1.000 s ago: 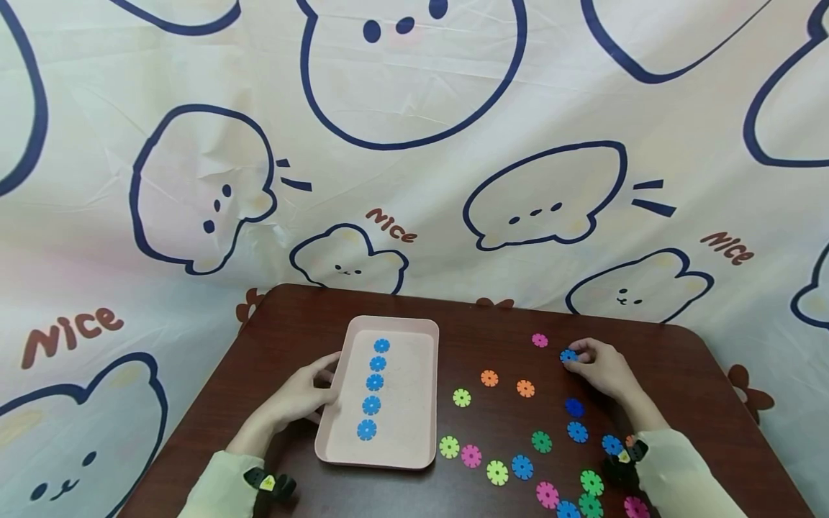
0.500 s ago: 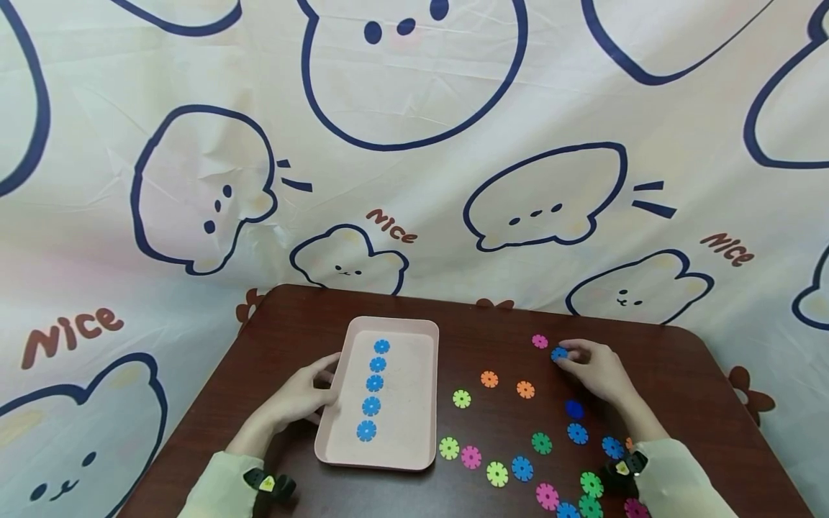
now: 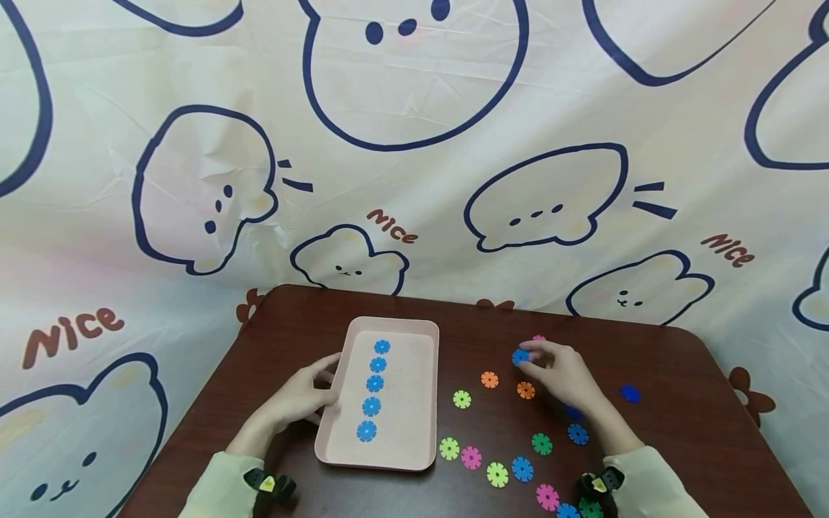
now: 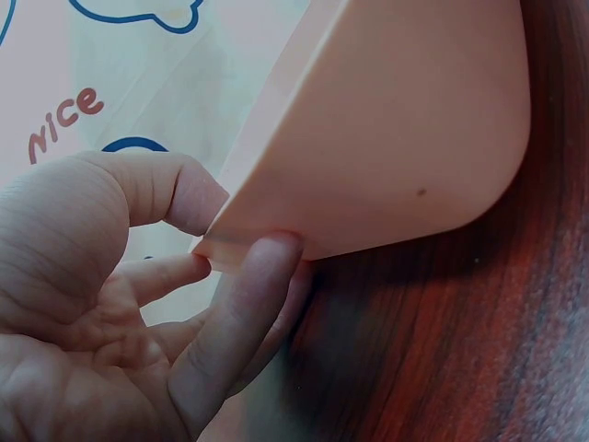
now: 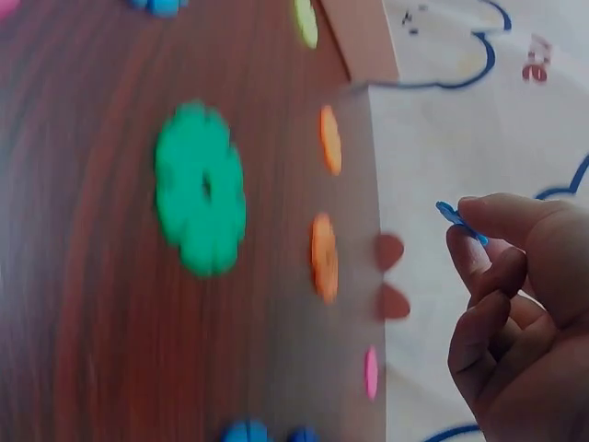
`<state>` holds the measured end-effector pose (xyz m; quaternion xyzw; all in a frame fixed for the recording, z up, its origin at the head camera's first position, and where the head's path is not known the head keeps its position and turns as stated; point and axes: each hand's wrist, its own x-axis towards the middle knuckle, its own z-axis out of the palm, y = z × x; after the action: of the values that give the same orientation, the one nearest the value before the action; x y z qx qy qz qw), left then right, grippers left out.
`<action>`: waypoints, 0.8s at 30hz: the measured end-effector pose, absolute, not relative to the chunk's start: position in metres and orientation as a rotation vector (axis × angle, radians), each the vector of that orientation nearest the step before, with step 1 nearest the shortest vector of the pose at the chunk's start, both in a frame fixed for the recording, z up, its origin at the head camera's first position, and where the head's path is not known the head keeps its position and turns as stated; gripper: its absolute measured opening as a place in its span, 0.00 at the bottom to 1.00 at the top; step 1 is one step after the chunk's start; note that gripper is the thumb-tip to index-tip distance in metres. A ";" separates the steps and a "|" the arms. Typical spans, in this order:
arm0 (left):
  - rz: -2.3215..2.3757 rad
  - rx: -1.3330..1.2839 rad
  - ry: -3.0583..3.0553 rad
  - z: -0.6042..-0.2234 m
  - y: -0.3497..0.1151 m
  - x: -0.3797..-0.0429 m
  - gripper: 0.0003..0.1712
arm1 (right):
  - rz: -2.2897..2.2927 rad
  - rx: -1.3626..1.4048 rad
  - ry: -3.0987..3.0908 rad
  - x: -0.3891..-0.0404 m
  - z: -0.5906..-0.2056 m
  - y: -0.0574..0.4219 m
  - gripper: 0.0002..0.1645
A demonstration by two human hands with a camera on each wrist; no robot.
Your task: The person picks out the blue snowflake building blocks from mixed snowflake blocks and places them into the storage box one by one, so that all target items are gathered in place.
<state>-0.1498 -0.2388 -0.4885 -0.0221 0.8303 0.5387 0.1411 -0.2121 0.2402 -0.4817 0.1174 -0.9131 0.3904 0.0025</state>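
My right hand pinches a light blue notched disc between thumb and fingers, raised to the right of the tray. The right wrist view shows this blue disc nearly edge-on at the fingertips. On the left, my left hand grips the side rim of a pale pink rectangular tray. In the left wrist view its thumb and fingers close on the tray wall. A column of several light blue discs, one of them this middle disc, lies along the tray's left half.
Loose notched discs lie right of the tray on the dark wooden table: orange, yellow-green, green, pink and dark blue. A patterned cloth hangs behind the table's far edge.
My right hand has moved left toward the tray with the blue disc, now overlapping the far pink disc. A dark blue disc at the right has come into sight. The left hand and tray stay put.
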 end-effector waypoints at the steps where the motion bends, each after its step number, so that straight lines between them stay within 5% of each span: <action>1: 1.557 -0.065 2.394 -0.488 -0.239 -0.150 0.44 | 1.242 0.376 -2.864 -0.210 -0.481 0.235 0.20; 24: 1.555 -0.134 2.401 -0.488 -0.237 -0.152 0.45 | 1.517 0.815 -2.900 -0.165 -0.484 0.118 0.19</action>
<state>-0.1521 -0.2369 -0.4877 -0.0465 0.8303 0.5379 0.1383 -0.1648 0.1177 -0.4839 0.2400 -0.8541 0.4468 -0.1151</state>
